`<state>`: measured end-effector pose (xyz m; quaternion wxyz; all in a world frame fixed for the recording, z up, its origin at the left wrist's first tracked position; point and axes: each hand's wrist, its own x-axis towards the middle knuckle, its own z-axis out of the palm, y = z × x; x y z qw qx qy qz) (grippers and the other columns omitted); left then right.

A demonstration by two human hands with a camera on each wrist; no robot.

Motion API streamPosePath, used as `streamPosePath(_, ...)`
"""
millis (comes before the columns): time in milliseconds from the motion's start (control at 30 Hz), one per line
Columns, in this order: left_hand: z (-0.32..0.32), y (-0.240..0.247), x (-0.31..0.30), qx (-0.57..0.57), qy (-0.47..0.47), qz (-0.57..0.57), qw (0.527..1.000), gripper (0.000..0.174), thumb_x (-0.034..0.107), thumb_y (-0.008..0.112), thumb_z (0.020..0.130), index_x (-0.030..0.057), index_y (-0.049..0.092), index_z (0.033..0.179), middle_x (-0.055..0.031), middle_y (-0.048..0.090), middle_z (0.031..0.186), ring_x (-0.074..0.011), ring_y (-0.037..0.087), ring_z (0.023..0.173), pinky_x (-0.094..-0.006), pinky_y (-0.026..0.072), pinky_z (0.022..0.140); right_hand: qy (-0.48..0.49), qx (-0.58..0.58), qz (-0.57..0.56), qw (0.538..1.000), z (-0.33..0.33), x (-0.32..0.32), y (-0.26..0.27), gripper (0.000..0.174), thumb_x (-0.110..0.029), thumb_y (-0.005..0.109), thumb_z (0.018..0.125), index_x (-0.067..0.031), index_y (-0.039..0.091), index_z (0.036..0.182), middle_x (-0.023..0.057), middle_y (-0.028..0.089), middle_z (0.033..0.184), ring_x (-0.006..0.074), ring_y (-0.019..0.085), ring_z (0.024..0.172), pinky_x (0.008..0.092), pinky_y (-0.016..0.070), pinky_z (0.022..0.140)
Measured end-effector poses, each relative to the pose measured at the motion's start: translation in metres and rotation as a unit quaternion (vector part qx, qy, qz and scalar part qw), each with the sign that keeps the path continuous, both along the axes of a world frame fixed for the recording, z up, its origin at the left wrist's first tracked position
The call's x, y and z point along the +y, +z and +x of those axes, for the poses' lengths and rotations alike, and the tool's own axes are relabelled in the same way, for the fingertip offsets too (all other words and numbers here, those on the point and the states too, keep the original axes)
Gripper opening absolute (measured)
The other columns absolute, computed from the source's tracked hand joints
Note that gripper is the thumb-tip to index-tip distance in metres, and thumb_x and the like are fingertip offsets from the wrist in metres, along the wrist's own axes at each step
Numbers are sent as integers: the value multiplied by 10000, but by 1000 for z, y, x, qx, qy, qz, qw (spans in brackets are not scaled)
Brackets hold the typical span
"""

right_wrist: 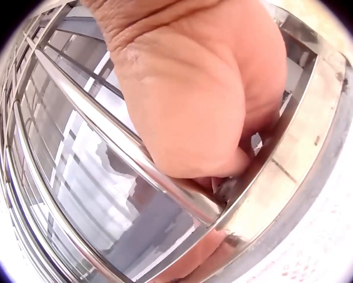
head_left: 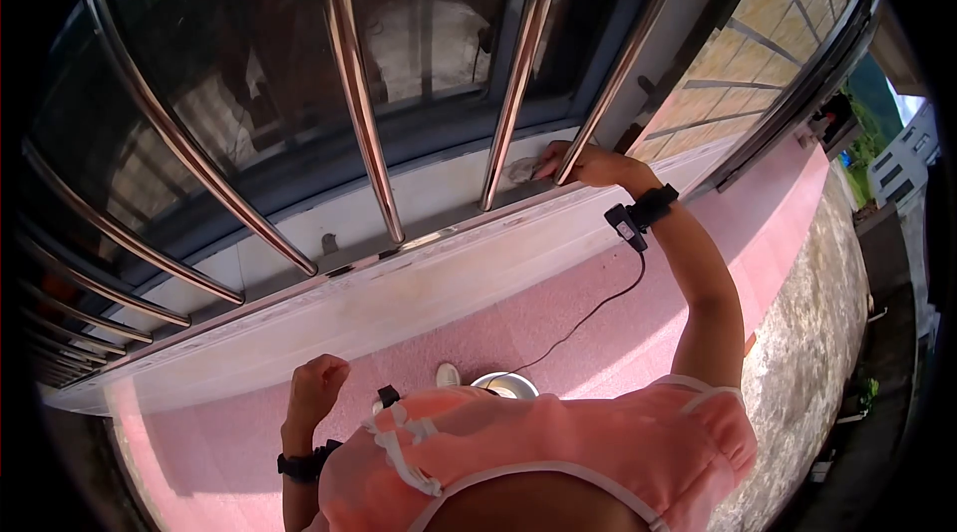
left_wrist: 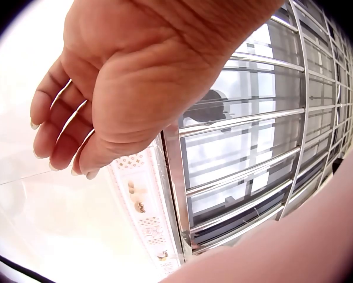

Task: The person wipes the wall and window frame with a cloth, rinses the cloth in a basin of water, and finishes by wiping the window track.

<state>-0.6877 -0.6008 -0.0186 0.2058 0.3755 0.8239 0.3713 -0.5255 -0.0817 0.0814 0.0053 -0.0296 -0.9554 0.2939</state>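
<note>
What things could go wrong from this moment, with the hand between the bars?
The right hand reaches close around a metal bar, so its skin might scrape or get pinched when pulled back. The cable hangs loose from that wrist and could snag on something as the arm moves. A round white container stands near a shoe; a careless step might knock it.

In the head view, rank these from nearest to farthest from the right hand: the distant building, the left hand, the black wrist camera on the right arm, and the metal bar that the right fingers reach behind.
1. Metal bar: right at the right hand.
2. Wrist camera: on that wrist.
3. Left hand: across, lower left.
4. Building: far right background.
</note>
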Motion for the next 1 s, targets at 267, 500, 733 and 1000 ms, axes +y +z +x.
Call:
streamPosePath(267, -3, 2, -3, 3, 14, -1, 1000, 99, 83, 656, 805, -11, 638, 829, -143, 654, 717, -209, 642, 640, -294, 494, 584, -70, 1, -122, 990, -15, 12, -2, 152, -46, 589, 824, -67, 700, 925, 119, 655, 861, 224, 626, 819, 298, 495, 735)
streamPosePath(500, -8, 6, 0, 5, 0, -4, 1000, 105, 86, 656, 804, -11, 638, 839, -143, 657, 733, -217, 644, 648, -296, 498, 594, 16, -33, -7, 999, -1, 11, -4, 179, -4, 601, 826, -23, 674, 989, 99, 667, 957, 173, 627, 881, 283, 506, 767)
streamPosePath(733, -7, 0, -3, -5, 12, -9, 1000, 119, 102, 655, 810, -9, 643, 852, -143, 661, 745, -214, 647, 658, -298, 500, 601, -168, -167, 466, 852, 1, 32, -22, 300, -106, 574, 807, -75, 619, 1102, 130, 653, 1034, 272, 638, 964, 361, 519, 822)
streamPosePath(1000, -6, 0, -5, -29, 20, -22, 999, 118, 103, 649, 810, -5, 647, 857, -145, 661, 744, -217, 651, 672, -297, 502, 611, -174, -148, 493, 839, -10, 14, -12, 389, -243, 536, 822, -56, 576, 1161, 159, 618, 1114, 326, 576, 1070, 468, 424, 917)
